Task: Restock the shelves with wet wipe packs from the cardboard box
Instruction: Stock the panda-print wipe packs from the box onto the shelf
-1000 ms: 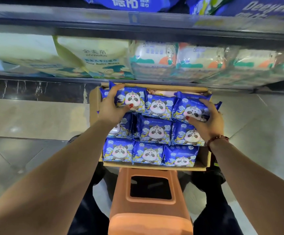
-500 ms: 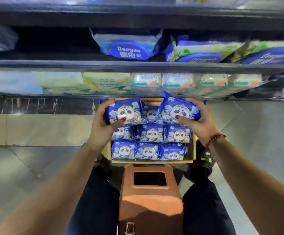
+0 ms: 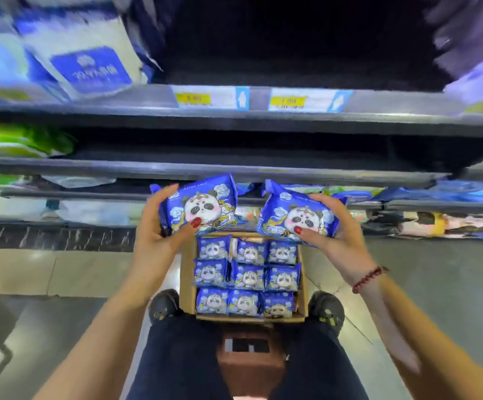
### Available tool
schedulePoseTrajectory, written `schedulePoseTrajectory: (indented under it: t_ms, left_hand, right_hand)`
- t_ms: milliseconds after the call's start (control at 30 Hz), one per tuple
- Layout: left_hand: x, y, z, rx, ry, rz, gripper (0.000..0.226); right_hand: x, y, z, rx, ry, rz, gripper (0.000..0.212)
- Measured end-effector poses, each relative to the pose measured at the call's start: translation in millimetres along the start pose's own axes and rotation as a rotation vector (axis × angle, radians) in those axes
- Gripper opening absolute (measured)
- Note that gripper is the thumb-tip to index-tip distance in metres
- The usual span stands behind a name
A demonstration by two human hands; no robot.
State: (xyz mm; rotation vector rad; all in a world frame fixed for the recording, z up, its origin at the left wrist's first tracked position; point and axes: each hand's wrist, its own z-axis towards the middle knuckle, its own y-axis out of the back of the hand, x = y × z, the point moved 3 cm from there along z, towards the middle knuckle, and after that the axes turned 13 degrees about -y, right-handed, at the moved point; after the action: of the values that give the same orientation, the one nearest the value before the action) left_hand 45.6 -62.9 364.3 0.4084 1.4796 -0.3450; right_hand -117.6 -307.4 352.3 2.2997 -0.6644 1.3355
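The shelves [image 3: 234, 168] ran left to right across the upper view in several tiers. The top tier held a dark gap at its centre, beside a large white and blue package [image 3: 90, 62] whose writing was blurred past reading.

The cardboard box [image 3: 187, 284] stood on the floor below the shelves, between the person's two shoes. It held blue wet wipe packs [image 3: 247, 275] in three rows of three, panda faces upward.

Two more packs were held above the far end of the box, in front of the lower shelf edges.
- Left pack [image 3: 202, 203]: the left hand [image 3: 153, 241] had a closed grip on it, fingers curled round its left end and thumb pressed on the printed face.
- Right pack [image 3: 295, 215]: the right hand [image 3: 341, 241] had a closed grip on it, fingers round its right end and thumb on the face.

Each held pack faced the camera with its panda upright and its long axis roughly left to right, the inner end raised slightly. The small print was unreadable.

Two price labels [image 3: 205, 98] with yellow patches sat on the upper shelf edge, digits blurred.
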Motion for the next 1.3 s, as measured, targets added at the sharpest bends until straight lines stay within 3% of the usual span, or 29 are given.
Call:
schedulePoseTrajectory:
  t_ms: [200, 567, 833, 1067, 1300]
  left_hand:
    - [-83.0, -2.6, 26.9, -0.066, -0.141, -0.054, 0.064]
    - [-157.2, -10.1, 73.4, 0.018, -0.247, -0.104, 0.062]
    - [-165.1, -19.7, 114.7, 0.108, -0.308, 0.002, 0.057]
    - [-145.9, -32.4, 160.6, 0.075, -0.359, 0.037, 0.054]
    - [-139.3, -38.6, 202.6, 0.054, -0.409, 0.033, 0.056]
  right_hand:
    - [93.1, 9.7, -18.9, 0.079, 0.187, -0.062, 0.060]
    - [193.7, 23.6, -19.9, 0.107, 0.381, -0.114, 0.058]
    - [229.7, 30.3, 26.0, 0.016, 0.435, -0.181, 0.056]
    - [248.7, 36.3, 105.9, -0.128, 0.437, -0.158, 0.068]
    - [266.6, 24.3, 166.9, -0.175, 0.482, -0.272, 0.059]
